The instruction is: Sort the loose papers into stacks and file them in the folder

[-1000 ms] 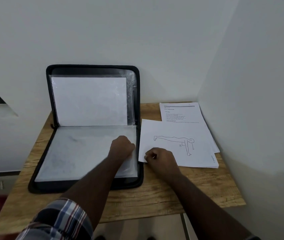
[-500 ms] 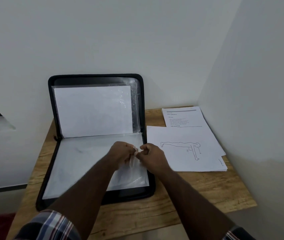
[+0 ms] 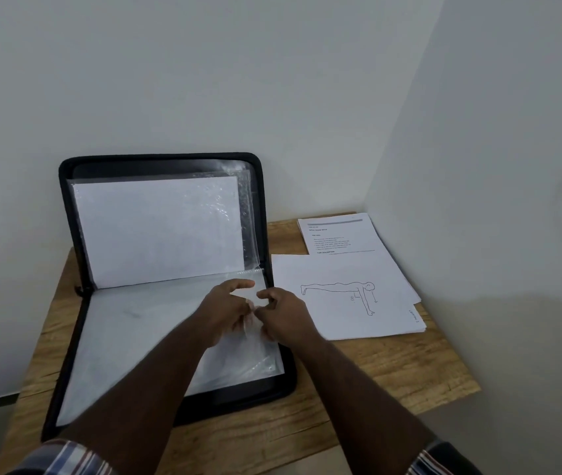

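Folder (image 3: 166, 269) lies open on table (image 3: 358, 378), back cover propped vs. wall (image 3: 238, 80), so sleeves face the person. A white sheet (image 3: 156, 231) sits in the upright sleeve.

L hand (image 3: 228, 310) and R hand (image 3: 283, 317) meet at right edge of the lower sleeve (image 3: 135, 337), near the fold. Both pinch thin clear plastic there, fingers curled. Prob. prying the sleeve mouth apart so a sheet can slide in; judgement only, plastic layers hard to tell apart.

Loose papers: drawing sheet (image 3: 341, 296) tops a stack just beside folder's right edge, within R hand's reach. Text sheet (image 3: 337, 234) behind it, partly overlapped, toward corner. Neither filed yet.

Table: light wood grain, small, pushed into corner of two plain white walls. Plaid sleeve (image 3: 63, 457) at bottom left.
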